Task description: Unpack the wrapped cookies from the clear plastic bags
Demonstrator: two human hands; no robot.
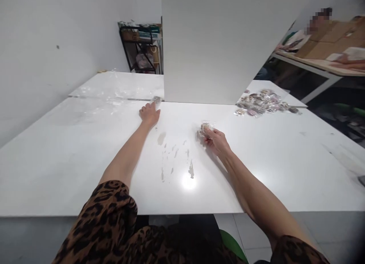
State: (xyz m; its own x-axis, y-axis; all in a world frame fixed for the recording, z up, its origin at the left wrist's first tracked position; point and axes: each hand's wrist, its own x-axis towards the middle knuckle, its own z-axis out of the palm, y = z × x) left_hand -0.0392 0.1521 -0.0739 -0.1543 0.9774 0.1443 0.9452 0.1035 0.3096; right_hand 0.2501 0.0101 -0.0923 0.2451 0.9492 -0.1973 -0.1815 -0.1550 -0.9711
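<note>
My right hand point(219, 141) is closed on a small clear plastic packet point(207, 127) with something brownish inside, held just above the white table point(182, 123). Farther off to the left, my left hand point(150, 114) reaches forward with its fingers apart. Its fingertips touch or nearly touch another small clear-wrapped packet point(156, 99), which lies by the seam between the tables. The exact contents of both packets are too small to make out.
A pile of wrapped packets point(264, 102) lies at the back right. Clear plastic bags point(110, 96) spread over the back left. A tall white panel point(216, 47) stands behind the table. Beyond are a black shelf point(139, 47) and a person beside cardboard boxes point(330, 39).
</note>
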